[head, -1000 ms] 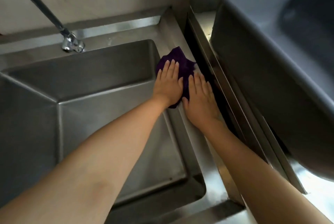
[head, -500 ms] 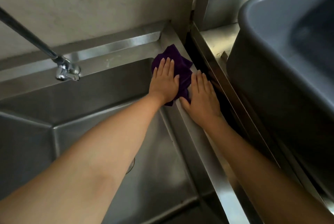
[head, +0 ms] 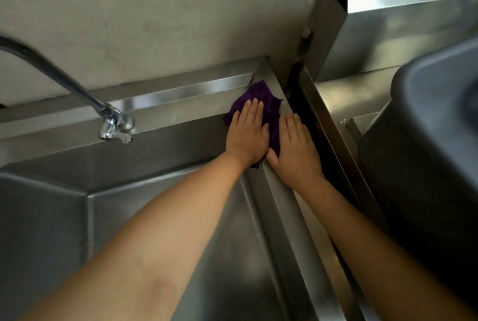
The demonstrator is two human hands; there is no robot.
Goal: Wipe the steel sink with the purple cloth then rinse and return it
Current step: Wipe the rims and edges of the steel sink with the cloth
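Note:
The purple cloth (head: 262,95) lies on the steel sink's (head: 165,162) rim at the far right corner. My left hand (head: 247,135) presses flat on the cloth and covers its middle. My right hand (head: 296,146) lies flat on the right rim beside it, its thumb side touching the cloth's edge. Both forearms reach across the basin from the near side. Part of the cloth is hidden under my left palm.
A chrome faucet (head: 115,125) on a long pipe hangs over the sink's back left. A concrete wall rises behind. To the right are a dark gap, a steel counter (head: 344,103) and a large grey plastic tub (head: 426,119).
Both hands and the cloth have slid along the right rim toward the far corner. The view has tilted up, showing more wall and the steel counter.

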